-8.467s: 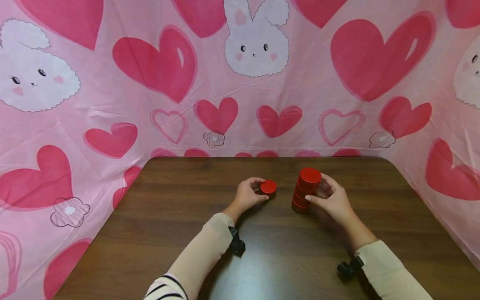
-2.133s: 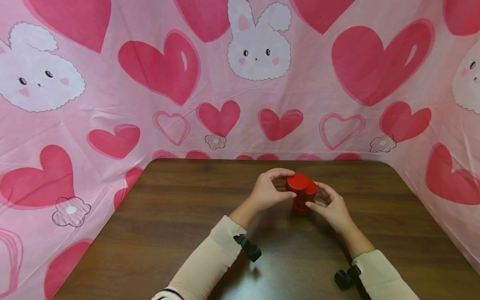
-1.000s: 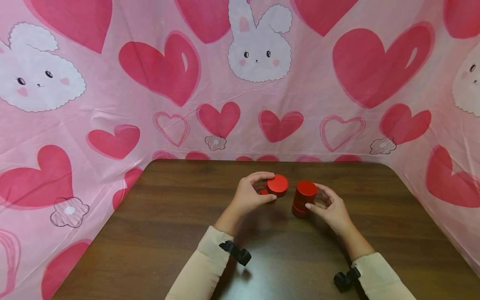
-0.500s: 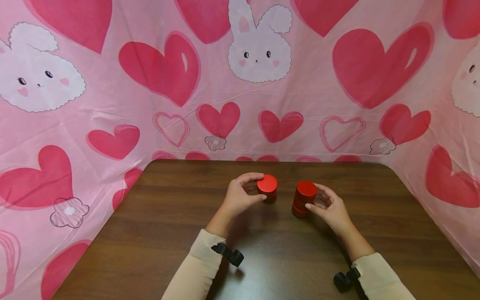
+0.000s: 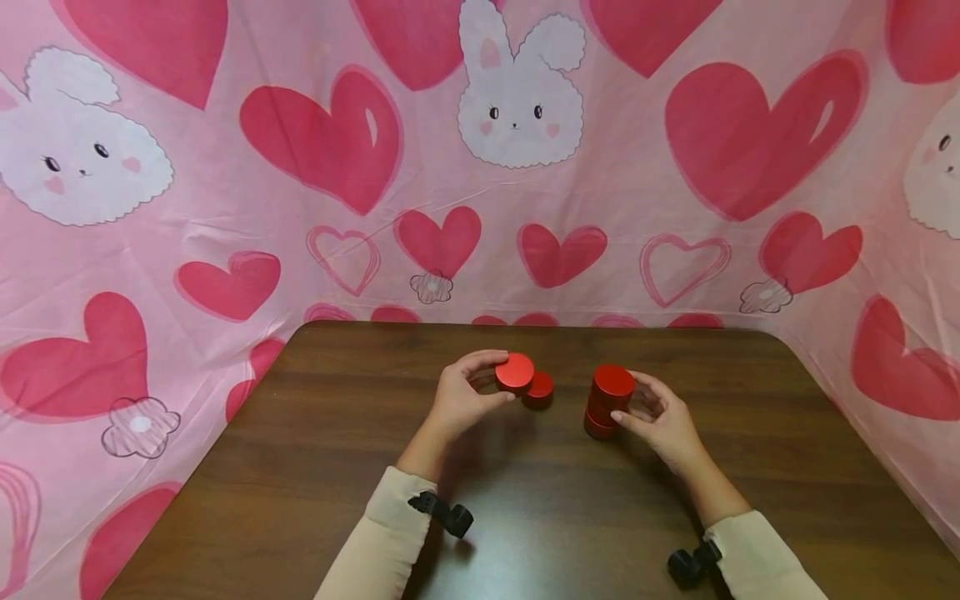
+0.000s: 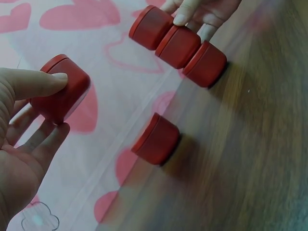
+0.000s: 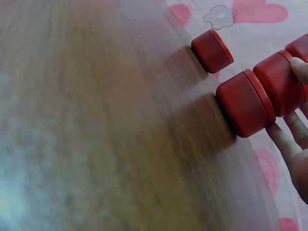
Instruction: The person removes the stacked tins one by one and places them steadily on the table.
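My left hand (image 5: 465, 396) pinches a small red round tin (image 5: 514, 373) between thumb and fingers, held above the table. In the left wrist view that lidded tin (image 6: 65, 91) is tilted, with the thumb across its side. Just right of it in the head view, a single red tin (image 5: 539, 390) stands on the table. Further right is a stack of three red tins (image 5: 609, 400), upright and slightly uneven. My right hand (image 5: 663, 417) grips this stack from the right, thumb on the middle tin (image 6: 178, 46). In the right wrist view the stack's top is cut off.
A dark wooden table (image 5: 337, 467) lies under both hands. Behind it and along its sides hangs a pink cloth (image 5: 480, 183) printed with hearts and rabbits. Black wrist cameras (image 5: 450, 514) are strapped over the light sleeves.
Earlier my left hand was at the single tin and the stack stood taller. It has since taken the stack's top tin and carried it left, past the single one. My right hand stays at the stack.
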A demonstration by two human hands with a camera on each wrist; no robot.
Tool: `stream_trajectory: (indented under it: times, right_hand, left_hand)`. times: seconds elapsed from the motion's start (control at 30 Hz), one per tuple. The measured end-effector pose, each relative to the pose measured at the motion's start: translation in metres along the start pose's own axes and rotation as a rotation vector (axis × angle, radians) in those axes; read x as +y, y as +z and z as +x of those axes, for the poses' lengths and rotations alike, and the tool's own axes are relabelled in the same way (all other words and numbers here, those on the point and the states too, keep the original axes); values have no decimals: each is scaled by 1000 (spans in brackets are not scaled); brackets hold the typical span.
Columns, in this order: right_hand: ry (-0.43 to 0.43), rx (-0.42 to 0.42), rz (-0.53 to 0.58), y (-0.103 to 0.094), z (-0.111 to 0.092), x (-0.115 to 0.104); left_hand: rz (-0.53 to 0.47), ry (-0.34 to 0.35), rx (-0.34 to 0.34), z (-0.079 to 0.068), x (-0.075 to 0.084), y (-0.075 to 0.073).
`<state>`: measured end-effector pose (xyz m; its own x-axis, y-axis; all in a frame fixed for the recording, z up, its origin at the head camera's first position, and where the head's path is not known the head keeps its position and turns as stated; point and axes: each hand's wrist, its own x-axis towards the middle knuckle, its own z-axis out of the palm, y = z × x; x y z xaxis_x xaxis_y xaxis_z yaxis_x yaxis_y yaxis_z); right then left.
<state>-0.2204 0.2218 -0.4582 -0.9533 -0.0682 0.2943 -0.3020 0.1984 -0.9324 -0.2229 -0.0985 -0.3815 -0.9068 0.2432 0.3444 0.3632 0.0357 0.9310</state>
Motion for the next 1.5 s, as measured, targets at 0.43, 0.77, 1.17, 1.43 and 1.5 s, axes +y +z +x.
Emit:
stream_trajectory:
  times: [0.43,0.77,1.17,1.43,1.5]
  right_hand:
    - [-12,5,17,1,-2,0]
    - [2,-5,10,2,-5,-1]
    - [-5,4,6,3,-7,-1]
    - [-7,1,13,3,-7,0]
    - [-5,2,14,2,-7,0]
  left_hand:
    - [-12,-10,52,-6,-8,-12]
    - [-8,-13,102,-11,-12,-21]
    - [-34,-62,138,-14,-19,-29]
    - [-27,-56,146,-14,-26,-32]
    - [-21,-61,143,-14,-28,-33]
